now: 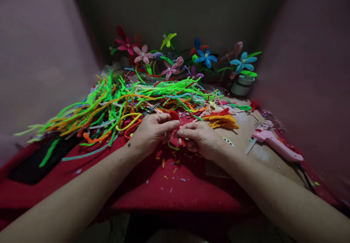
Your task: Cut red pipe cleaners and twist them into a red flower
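Note:
Between my two hands is a red pipe cleaner (174, 116), bent into a rounded, petal-like end at the top. My left hand (154, 128) pinches it between thumb and forefinger. My right hand (197, 135) is closed on its lower part, thumb and finger pressed together close to the left fingertips. Part of the red piece is hidden by the fingers. Just behind my left hand lies a pair of scissors (151, 109), blades showing among the pipe cleaners. Beyond my right hand rest yellow-orange petal pieces (222, 121).
A tangled heap of coloured pipe cleaners (109, 101) spreads across the back and left. Finished fuzzy flowers (142, 54) stand behind it, with a jar (242, 85) at right. A pink glue gun (277, 142) lies on cardboard (262, 159); a black flat object (35, 163) is left.

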Available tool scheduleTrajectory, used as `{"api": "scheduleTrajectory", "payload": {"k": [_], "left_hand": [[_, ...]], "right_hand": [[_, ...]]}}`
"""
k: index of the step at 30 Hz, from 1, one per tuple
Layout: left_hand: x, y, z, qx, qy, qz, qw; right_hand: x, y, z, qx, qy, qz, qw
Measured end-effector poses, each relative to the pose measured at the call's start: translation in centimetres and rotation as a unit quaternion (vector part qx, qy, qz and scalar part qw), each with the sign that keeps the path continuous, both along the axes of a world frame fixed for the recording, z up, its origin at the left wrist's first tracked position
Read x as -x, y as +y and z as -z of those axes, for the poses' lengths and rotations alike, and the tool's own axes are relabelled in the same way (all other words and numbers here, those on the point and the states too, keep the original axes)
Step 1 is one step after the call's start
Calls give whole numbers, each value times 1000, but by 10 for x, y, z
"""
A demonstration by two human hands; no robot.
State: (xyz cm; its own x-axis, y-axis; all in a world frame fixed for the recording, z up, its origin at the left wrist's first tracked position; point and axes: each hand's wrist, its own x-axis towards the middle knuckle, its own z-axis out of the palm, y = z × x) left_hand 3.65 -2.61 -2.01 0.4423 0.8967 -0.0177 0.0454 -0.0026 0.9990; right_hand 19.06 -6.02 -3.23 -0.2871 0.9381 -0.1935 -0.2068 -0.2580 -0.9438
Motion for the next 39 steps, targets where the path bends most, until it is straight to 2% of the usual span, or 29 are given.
{"api": "scheduleTrajectory", "payload": {"k": [3, 7, 10, 15, 18, 22, 25, 31, 35, 39], "left_hand": [[-2, -3, 1, -6, 29, 10, 1000], [-5, -5, 1, -38, 67, -10, 997], [-3, -3, -4, -33, 101, -5, 994], [0, -1, -9, 32, 141, 70, 987], [-1, -3, -8, 56, 162, 107, 979], [0, -4, -7, 80, 139, 138, 977], [1, -3, -5, 84, 108, 128, 982], [-5, -4, 1, 95, 76, 64, 991], [-8, -5, 6, 88, 36, 31, 995], [-12, -6, 11, 87, -12, 7, 996]], "right_hand": [[0, -2, 1, -9, -34, 18, 999], [1, -2, 2, -30, -110, 25, 993], [1, -1, 3, -55, -110, 21, 992], [2, 0, 1, -135, -89, 101, 982], [1, 0, -1, -192, -126, 129, 965], [-3, 2, -1, -249, -173, 174, 937], [-5, 4, 0, -244, -155, 184, 939], [-4, 4, 3, -243, -147, 202, 937], [-1, 5, 5, -177, -46, 230, 956], [-1, 7, 8, -128, 45, 227, 964]]}}
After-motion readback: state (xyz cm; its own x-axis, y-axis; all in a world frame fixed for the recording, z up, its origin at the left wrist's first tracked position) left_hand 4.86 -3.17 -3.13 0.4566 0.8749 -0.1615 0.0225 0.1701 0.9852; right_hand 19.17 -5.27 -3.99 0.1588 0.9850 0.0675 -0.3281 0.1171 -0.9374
